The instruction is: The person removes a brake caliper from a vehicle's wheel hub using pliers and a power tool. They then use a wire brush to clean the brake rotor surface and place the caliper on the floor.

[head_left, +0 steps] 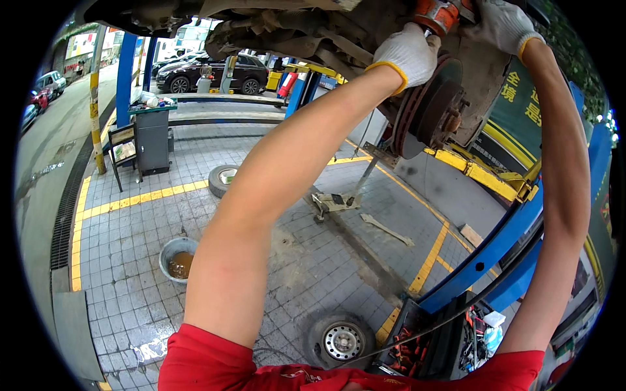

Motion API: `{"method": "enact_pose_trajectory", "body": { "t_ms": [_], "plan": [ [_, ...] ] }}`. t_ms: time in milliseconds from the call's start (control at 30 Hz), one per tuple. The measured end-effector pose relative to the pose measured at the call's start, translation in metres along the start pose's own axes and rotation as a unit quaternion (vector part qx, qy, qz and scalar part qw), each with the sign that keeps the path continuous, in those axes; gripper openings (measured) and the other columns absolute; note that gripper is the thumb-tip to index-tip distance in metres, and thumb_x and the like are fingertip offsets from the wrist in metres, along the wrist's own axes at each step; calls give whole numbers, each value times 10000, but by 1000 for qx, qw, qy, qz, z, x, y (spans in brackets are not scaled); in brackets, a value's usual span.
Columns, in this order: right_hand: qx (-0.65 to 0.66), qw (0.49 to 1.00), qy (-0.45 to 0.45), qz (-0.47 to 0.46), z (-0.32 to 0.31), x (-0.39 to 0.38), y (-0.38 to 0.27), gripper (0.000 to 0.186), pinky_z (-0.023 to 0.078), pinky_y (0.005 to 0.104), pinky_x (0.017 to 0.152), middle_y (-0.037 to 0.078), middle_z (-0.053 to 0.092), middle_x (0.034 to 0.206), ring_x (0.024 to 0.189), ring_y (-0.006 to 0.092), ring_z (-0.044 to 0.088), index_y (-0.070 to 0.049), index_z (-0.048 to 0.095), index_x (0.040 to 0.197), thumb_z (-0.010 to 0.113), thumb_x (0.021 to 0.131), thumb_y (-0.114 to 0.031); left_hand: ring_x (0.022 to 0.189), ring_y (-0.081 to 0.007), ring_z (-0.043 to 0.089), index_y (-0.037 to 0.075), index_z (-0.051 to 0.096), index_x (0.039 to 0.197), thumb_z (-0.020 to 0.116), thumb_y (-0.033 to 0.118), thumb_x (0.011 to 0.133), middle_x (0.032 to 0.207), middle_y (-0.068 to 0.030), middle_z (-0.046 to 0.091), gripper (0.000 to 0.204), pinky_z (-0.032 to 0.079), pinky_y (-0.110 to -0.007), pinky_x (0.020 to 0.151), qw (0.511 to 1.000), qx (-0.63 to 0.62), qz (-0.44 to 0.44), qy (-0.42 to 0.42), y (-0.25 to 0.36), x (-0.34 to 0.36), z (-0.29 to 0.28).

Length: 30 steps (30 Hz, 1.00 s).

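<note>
Both my hands wear white knit gloves with yellow cuffs and are raised under a lifted car. An orange tool with a metal nose, which looks like an impact wrench (435, 15), sits at the top edge, partly cut off. My left hand (407, 55) is closed right below its nose; what the fingers grip is hidden. On the tool's other side my right hand (501, 27) is closed at its rear, fingers partly hidden. Just below hangs a rusty brake disc (412, 120) with its hub (447, 124) bare of a wheel.
Blue lift posts with a yellow arm (479, 174) stand at right. On the tiled floor are a wheel (342, 342), a tire (222, 180), a basin of brown liquid (179, 259) and a metal bar (387, 230). A toolbox (407, 345) lies near my right side, crossed by a dark hose (450, 319).
</note>
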State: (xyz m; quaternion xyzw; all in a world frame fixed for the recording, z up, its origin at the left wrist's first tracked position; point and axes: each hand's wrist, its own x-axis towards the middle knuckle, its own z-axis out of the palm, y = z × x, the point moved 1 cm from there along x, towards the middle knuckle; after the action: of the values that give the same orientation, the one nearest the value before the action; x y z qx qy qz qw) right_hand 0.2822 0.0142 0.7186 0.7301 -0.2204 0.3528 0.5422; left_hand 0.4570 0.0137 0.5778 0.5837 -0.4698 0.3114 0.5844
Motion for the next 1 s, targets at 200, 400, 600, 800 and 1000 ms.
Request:
{"method": "enact_pose_trajectory", "body": {
  "t_ms": [200, 400, 600, 800, 1000],
  "plan": [
    [-12, 1000, 3, -18, -6, -4, 1, 624, 592, 480, 789, 226, 747, 898, 880, 396, 738, -47, 708, 1044, 753, 747, -594, 1088, -440, 693, -91, 515, 1269, 563, 415, 1006, 1172, -333, 672, 572, 563, -515, 924, 1000, 9, 5, -30, 1, 1, -1],
    [-31, 998, 24, -40, -11, -3, -2, 625, 589, 480, 778, 231, 743, 895, 880, 405, 733, -35, 706, 1017, 761, 740, -592, 1059, -467, 690, -104, 545, 1251, 543, 438, 1014, 1110, -352, 682, 592, 556, -523, 924, 1000, 6, 3, 22, 1, 1, 2],
    [-58, 995, 63, -54, 0, -6, 11, 476, 584, 481, 753, 226, 739, 880, 861, 405, 733, -34, 677, 1005, 748, 771, -443, 1105, -465, 677, -85, 529, 1266, 586, 436, 982, 1173, -349, 669, 596, 551, -517, 947, 999, -28, 1, 23, 3, 5, 4],
    [-41, 994, 85, -58, 10, -11, 29, 417, 572, 446, 689, 174, 739, 856, 770, 342, 726, -45, 653, 1072, 733, 828, -374, 1131, -439, 673, 9, 602, 1283, 630, 475, 958, 1230, -281, 685, 569, 543, -491, 967, 995, -89, 8, 32, 7, 15, 4],
    [-9, 995, 98, 11, 21, -21, 42, 541, 601, 472, 851, 199, 773, 1025, 992, 373, 752, 14, 699, 1133, 664, 841, -440, 1050, -410, 694, 57, 651, 1236, 665, 503, 941, 1168, -238, 711, 535, 550, -473, 911, 989, -110, 84, 55, 17, 18, -11]
  ]
}}
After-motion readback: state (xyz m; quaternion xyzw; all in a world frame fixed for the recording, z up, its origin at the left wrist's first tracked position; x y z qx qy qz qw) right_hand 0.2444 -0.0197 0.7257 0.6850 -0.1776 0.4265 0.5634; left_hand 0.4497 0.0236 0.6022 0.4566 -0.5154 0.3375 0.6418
